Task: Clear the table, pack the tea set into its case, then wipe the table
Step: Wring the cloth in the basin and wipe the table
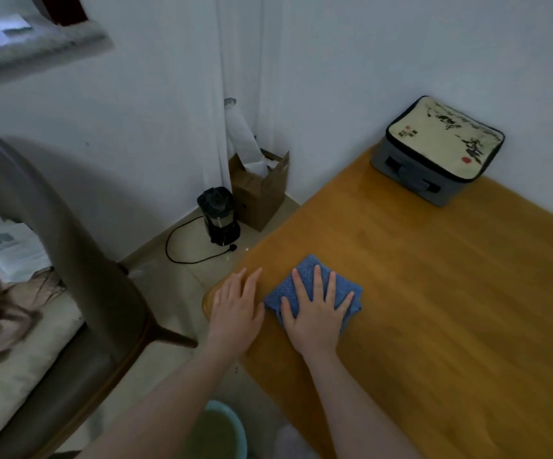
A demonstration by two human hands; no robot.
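Observation:
A folded blue cloth (pixel 301 276) lies on the wooden table (pixel 434 293) near its left corner. My right hand (pixel 316 309) presses flat on the cloth with fingers spread. My left hand (pixel 237 304) rests flat on the table's left edge beside the cloth, holding nothing. The grey tea set case (pixel 437 150), zipped shut with a cream ink-painting lid, stands at the table's far corner against the wall.
On the floor to the left stand a black electric kettle (pixel 217 215) with its cord, a brown paper bag (pixel 260 190), and a light green basin (pixel 222 432) below my arms. A dark chair (pixel 69 260) with a blanket sits at the left.

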